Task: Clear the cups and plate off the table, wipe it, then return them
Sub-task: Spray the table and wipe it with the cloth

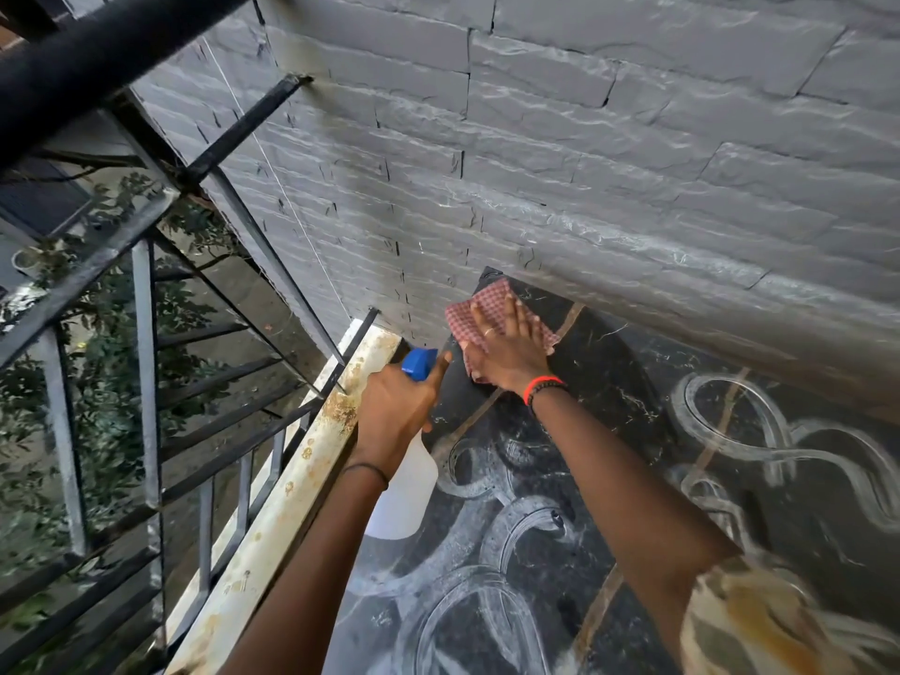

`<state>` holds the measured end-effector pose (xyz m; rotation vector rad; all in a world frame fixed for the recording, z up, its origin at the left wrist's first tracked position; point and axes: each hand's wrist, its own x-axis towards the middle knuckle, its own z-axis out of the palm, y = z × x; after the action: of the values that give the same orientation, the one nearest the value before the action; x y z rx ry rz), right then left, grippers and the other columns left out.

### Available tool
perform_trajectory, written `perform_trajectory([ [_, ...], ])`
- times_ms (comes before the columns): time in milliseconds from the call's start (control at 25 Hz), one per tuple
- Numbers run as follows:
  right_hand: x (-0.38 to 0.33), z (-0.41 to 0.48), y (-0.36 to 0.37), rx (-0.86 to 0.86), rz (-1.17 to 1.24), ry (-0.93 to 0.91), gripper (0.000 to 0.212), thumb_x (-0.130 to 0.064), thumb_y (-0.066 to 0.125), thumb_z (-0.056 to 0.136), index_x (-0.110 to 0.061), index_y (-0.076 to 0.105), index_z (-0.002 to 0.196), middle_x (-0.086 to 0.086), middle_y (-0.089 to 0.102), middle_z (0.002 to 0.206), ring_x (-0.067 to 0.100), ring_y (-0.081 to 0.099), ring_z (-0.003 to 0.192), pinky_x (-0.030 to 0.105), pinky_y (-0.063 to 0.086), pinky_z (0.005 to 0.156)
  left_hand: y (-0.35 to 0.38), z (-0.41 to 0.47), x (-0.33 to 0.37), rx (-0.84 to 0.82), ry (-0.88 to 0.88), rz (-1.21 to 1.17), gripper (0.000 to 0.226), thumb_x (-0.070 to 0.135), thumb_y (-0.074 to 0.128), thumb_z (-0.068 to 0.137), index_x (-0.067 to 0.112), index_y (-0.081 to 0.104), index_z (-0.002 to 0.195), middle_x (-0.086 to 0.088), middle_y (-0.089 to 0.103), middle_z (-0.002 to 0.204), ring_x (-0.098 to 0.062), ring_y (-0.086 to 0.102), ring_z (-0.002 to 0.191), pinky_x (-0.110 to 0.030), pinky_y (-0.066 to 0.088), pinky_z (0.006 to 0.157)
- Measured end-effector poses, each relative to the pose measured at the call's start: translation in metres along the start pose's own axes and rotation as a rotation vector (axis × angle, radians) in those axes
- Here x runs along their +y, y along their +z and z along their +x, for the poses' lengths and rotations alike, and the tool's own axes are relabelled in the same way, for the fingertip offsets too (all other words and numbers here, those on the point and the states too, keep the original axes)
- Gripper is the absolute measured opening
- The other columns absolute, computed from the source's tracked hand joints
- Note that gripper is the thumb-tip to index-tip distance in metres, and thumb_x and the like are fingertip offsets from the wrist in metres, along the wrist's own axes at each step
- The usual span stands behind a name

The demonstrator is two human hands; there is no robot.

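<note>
**Cloth flat at far corner of counter, spray bottle aimed the same way**

Right grip point(511, 343) lies fully open, palm down, fingers straight and spread, pressing on a red checked cloth point(462, 318). Fingers point away from the person toward the grey brick wall point(584, 163). The cloth is spread flat on the far corner of the dark marble counter point(628, 406), its far edge close to the wall and part of it hidden under the palm. There is a red and dark bead band point(543, 384) on that wrist.

Left grip point(399, 406) is curled round the neck of a white spray bottle point(406, 499), index finger stretched forward alongside the blue nozzle point(419, 365). The bottle's long axis runs from near to far, base toward the person, nozzle pointing at the far corner, just beside the cloth. It is held over the counter's left edge; whether it touches the surface I cannot tell.

Edges: the wall closes the counter's far and right side. The left edge runs alongside a rust-stained white rail point(292, 504), with black railings point(146, 358) and foliage beyond. From the cloth back toward the person the dark top carries pale swirl streaks point(730, 421).
</note>
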<state>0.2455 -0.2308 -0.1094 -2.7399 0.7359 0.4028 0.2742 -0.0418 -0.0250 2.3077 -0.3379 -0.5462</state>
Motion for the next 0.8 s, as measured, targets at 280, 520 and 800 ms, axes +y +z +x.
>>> perform_trajectory([
  [280,0.049,-0.104,0.032,0.016,-0.056,-0.080,0.065,-0.068,0.016,0.091,-0.044,-0.011,0.145,0.011,-0.030,0.150,0.028,-0.023,0.141,0.045,-0.021,0.109,0.003,0.007,0.024,-0.010,0.010,-0.009,0.065,0.064,0.051,0.087,0.000,0.065,0.090,-0.016,0.073,0.077,-0.017,0.067,0.058,-0.025,0.052,0.060],
  [520,0.092,-0.040,-0.017,0.017,0.046,0.180,0.063,-0.064,0.022,0.094,-0.046,-0.007,0.147,0.011,-0.022,0.157,0.031,-0.015,0.146,0.048,-0.012,0.115,0.009,0.008,0.028,-0.006,0.013,0.009,0.060,0.062,0.049,0.088,0.003,0.063,0.091,-0.014,0.073,0.080,-0.015,0.065,0.059,-0.018,0.049,0.058],
  [800,0.006,0.050,-0.022,-0.053,-0.002,0.011,0.063,-0.066,0.019,0.093,-0.045,-0.005,0.148,0.011,-0.024,0.157,0.034,-0.018,0.145,0.053,-0.010,0.115,0.004,0.007,0.006,0.017,0.016,0.050,0.066,0.066,0.048,0.087,0.002,0.065,0.093,-0.014,0.073,0.079,-0.023,0.071,0.070,-0.038,0.059,0.077],
])
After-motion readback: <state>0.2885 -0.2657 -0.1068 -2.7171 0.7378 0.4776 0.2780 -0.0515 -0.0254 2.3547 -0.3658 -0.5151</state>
